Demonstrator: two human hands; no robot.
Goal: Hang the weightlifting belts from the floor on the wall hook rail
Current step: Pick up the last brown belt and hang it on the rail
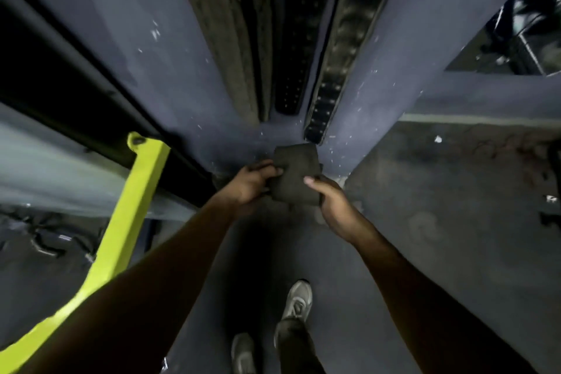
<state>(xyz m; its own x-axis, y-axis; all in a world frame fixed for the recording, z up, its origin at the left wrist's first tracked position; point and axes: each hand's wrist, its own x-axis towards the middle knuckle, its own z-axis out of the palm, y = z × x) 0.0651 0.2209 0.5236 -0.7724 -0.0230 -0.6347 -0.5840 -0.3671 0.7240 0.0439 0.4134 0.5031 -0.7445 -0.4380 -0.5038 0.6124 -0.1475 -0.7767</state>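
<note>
Dark folded belt (296,176) below belts (329,70) hanging on wall

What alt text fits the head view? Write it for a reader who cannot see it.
Two bare hands, left hand and right hand, grip a dark, folded fabric belt end against a blue-grey painted wall where dark, studded belts hang. A bright yellow-green metal bar slants at left; grey sneakers stand on the floor below.

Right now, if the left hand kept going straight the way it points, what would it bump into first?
Probably the blue-grey wall base, just past the dark folded belt that the left hand grips; depth is unclear.
</note>
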